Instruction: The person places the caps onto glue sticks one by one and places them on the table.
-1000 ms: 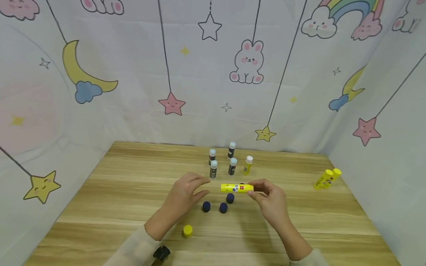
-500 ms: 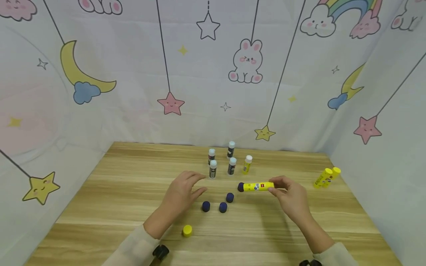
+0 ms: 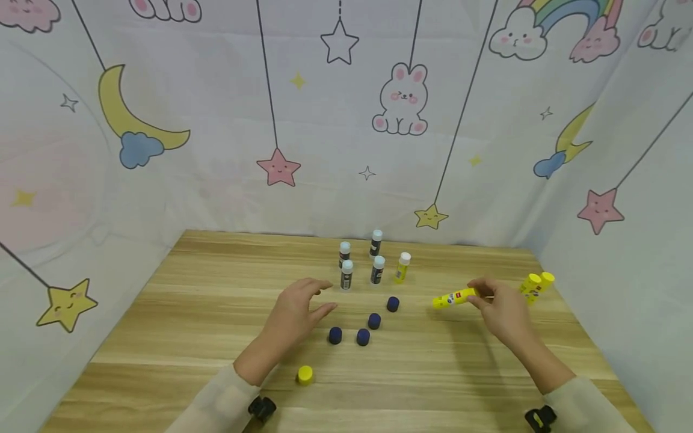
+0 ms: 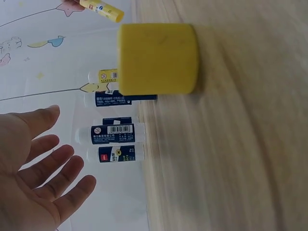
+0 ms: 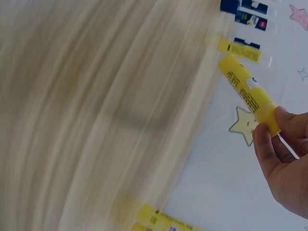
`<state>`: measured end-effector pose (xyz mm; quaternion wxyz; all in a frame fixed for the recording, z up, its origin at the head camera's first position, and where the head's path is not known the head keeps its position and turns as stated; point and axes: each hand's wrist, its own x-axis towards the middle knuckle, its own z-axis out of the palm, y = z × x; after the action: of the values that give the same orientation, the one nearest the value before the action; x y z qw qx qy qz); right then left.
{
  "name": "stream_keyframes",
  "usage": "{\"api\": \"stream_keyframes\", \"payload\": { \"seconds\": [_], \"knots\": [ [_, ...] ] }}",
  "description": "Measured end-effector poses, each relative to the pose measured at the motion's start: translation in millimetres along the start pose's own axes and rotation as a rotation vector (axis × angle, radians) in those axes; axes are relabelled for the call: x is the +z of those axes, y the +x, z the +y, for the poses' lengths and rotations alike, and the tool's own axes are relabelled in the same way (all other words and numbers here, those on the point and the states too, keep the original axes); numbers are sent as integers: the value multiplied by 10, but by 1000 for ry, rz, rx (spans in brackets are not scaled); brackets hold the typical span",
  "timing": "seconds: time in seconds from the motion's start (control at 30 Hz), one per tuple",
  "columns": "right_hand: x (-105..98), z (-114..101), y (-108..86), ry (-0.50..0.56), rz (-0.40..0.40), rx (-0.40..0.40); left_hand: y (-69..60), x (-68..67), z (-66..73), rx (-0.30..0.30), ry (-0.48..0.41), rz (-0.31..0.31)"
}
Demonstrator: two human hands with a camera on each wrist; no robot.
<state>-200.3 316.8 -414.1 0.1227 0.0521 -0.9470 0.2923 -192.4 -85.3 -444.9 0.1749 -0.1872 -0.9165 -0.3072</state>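
Observation:
A yellow glue stick (image 3: 453, 298) is pinched at one end by my right hand (image 3: 506, 313), held nearly level above the right part of the table. The right wrist view shows the same glue stick (image 5: 249, 92) between thumb and fingers. My left hand (image 3: 295, 313) hovers with relaxed fingers and holds nothing, left of several dark blue caps (image 3: 374, 321). In the left wrist view, the left hand (image 4: 41, 173) has its fingers spread apart. Behind the caps stand several dark blue glue sticks (image 3: 377, 271) with pale tops and one yellow glue stick (image 3: 402, 268) with a white top.
Two yellow glue sticks (image 3: 536, 285) stand upright near the table's right edge, partly behind the right hand. A yellow cap (image 3: 305, 375) lies near the left forearm. A patterned curtain (image 3: 325, 120) encloses the wooden table (image 3: 216, 282) at the back and sides.
My right hand has carried the yellow glue stick rightward, from near the left hand toward the two standing yellow ones. A blue cap behind it now shows fully. The left hand has barely moved.

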Motion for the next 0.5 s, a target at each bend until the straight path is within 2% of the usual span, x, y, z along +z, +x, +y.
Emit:
{"api": "stream_keyframes", "payload": {
  "seconds": [0.23, 0.4, 0.5],
  "knots": [
    [-176, 197, 113, -153, 45, -110, -1, -10, 29, -28, -31, -31],
    [-291, 316, 217, -235, 53, -143, 0, -8, 51, -43, -34, -51],
    [-365, 394, 262, -274, 53, -143, 21, 24, 62, -29, -26, -53]
  ]
}}
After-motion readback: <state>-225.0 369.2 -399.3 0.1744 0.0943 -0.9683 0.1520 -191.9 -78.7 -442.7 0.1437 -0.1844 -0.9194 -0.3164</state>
